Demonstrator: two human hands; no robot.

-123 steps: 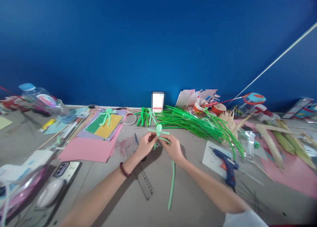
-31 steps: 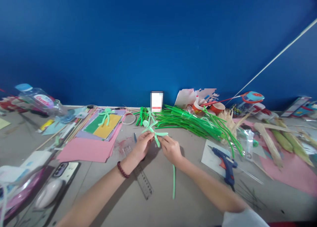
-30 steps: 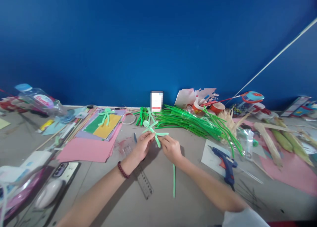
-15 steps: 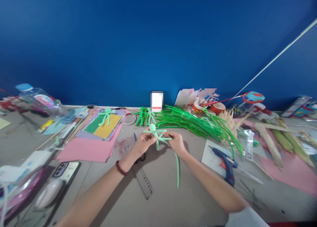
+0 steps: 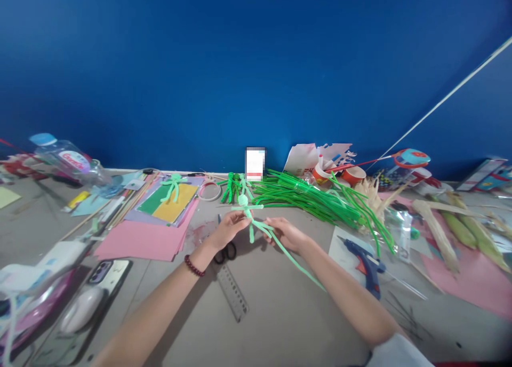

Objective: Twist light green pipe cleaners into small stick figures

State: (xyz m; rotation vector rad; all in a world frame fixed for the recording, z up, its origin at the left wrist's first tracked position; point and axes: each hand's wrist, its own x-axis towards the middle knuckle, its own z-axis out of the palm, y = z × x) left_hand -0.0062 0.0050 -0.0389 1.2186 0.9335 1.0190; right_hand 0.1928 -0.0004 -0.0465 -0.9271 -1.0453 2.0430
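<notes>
Above the table, my left hand [image 5: 231, 229] is closed around the body of a pale green pipe cleaner figure [image 5: 243, 200], with a round head, arms spread sideways and one short leg hanging down. My right hand [image 5: 287, 233] pinches the other leg at the figure's right side. From there a long pale green pipe cleaner [image 5: 298, 264] trails down to the right, over my right forearm. Below my left hand lie black-handled scissors [image 5: 226, 253] and a clear ruler [image 5: 233, 293]. Behind, several finished green figures [image 5: 232, 188] stand by the wall.
A bundle of green pipe cleaners [image 5: 308, 199] lies at the back. To the right are a blue glue gun [image 5: 366, 265] and corn husks [image 5: 460, 228]. On the left are pink paper [image 5: 144, 241], another pale green figure [image 5: 173, 184], a phone [image 5: 106, 281] and a plastic bottle [image 5: 64, 156].
The long pipe cleaner, which hung straight down below my right hand, now slants to the lower right from the figure. My right hand has shifted slightly lower, and the figure has tilted a little.
</notes>
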